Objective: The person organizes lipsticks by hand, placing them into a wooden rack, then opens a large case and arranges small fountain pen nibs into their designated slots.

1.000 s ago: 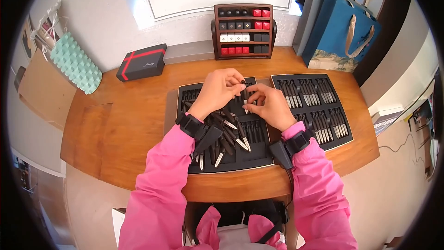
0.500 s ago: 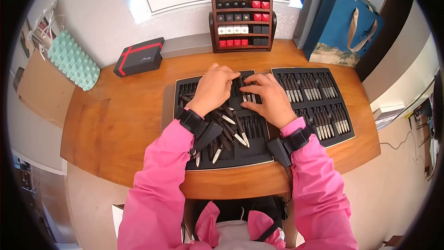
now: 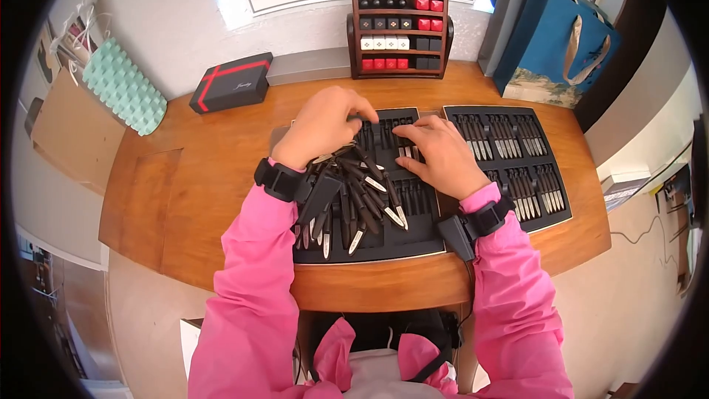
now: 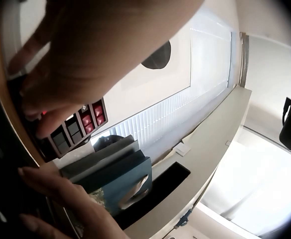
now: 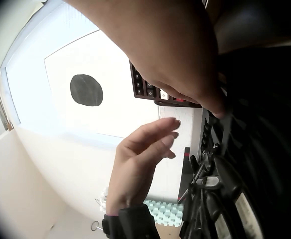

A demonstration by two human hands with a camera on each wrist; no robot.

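Note:
A black compartment tray (image 3: 413, 245) lies in front of me, its left part heaped with loose dark, slim, pen-like pieces (image 3: 362, 203) with pale pointed ends. My right hand (image 3: 443, 154) reaches over the upper right compartment, its fingers spread at a short row of the same pieces (image 3: 408, 153). To the left, above the heap, hovers my left hand (image 3: 325, 124), fingers loosely bent. The right wrist view shows that left hand (image 5: 140, 162) with nothing between thumb and fingers. The right fingertips are partly hidden in the tray's shadow.
Beside it on the right is a second tray (image 3: 504, 165) with rows of matching pieces. Behind stand a wooden rack of coloured blocks (image 3: 399, 33), a ribboned black box (image 3: 233, 83) and a blue paper bag (image 3: 550, 44). A mint vase (image 3: 124, 87) is at far left.
Both hands held one slim piece over the upper right compartment; it has been let go among the row there. The left hand has drawn back left while the right stays at the row.

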